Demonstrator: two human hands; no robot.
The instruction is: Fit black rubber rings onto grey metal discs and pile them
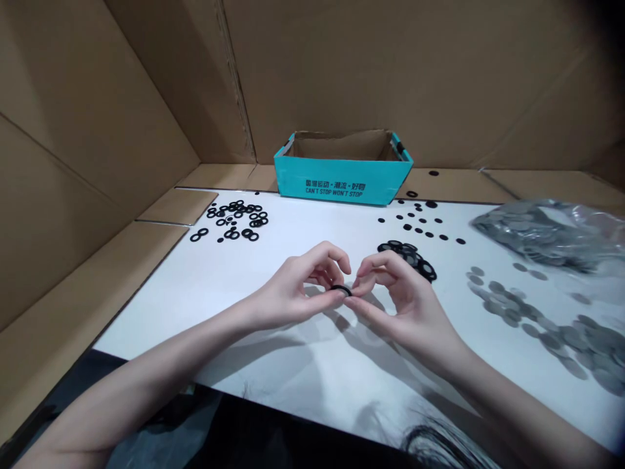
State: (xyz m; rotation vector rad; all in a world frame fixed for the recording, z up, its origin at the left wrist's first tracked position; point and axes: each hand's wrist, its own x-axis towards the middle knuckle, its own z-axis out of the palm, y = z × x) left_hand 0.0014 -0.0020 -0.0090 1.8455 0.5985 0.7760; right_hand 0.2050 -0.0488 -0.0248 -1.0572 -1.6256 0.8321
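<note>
1. Head view: a black ring (340, 290) was held in the air between the left hand (293, 294) and the right hand (407, 305), above the white surface (161, 312).
2. The grip was narrow on both sides: the fingertips of each hand closed on the ring from opposite sides, with the other fingers curled.
3. The ring looked light and probably rubbery, so it might slip; its rim seemed the best place to take hold.
4. A heap of black rings (407, 257) lay just beyond the right hand. Gray metal discs (498, 303) spread to the right, below a plastic bag (547, 234). Loose black rings (237, 218) lay at far left, near a teal box (342, 182).
5. Bare surface gave open room to the left and nearer the person; the right side was crowded, and the left edge met cardboard (97, 163).
</note>
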